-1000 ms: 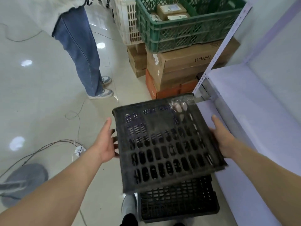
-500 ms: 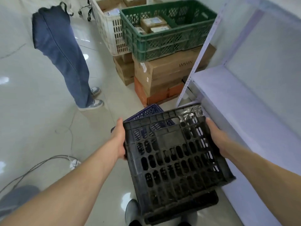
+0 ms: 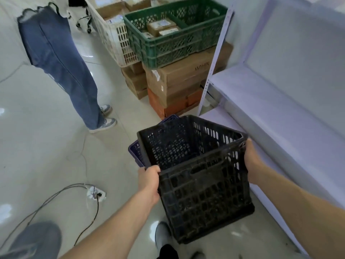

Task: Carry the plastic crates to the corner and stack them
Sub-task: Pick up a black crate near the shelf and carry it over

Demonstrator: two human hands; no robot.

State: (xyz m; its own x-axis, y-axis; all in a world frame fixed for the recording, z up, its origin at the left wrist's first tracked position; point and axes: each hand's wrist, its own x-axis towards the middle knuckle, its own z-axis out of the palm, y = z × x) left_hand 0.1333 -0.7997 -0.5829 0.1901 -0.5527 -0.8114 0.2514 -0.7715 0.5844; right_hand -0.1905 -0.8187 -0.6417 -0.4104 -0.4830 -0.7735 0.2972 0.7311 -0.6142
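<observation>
- My left hand (image 3: pixel 149 179) was curled over the near-left rim of the black crate (image 3: pixel 201 184), and my right hand (image 3: pixel 252 161) clasped the right rim.
- The crate hung off the floor at lower centre of the frame, open top up and slightly tilted, just beside the white shelf unit (image 3: pixel 261 101).
- A blue crate (image 3: pixel 137 152) peeked out behind its far-left edge.
- I judged this mid-carry; next I would need to level the crate and line it up over the blue one.
- Half a second before, its slotted base had faced me; by now I had turned it upright.

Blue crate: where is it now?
Head view, centre: the blue crate peeks out behind the black crate, in front of the cardboard boxes, left of the shelf.
</observation>
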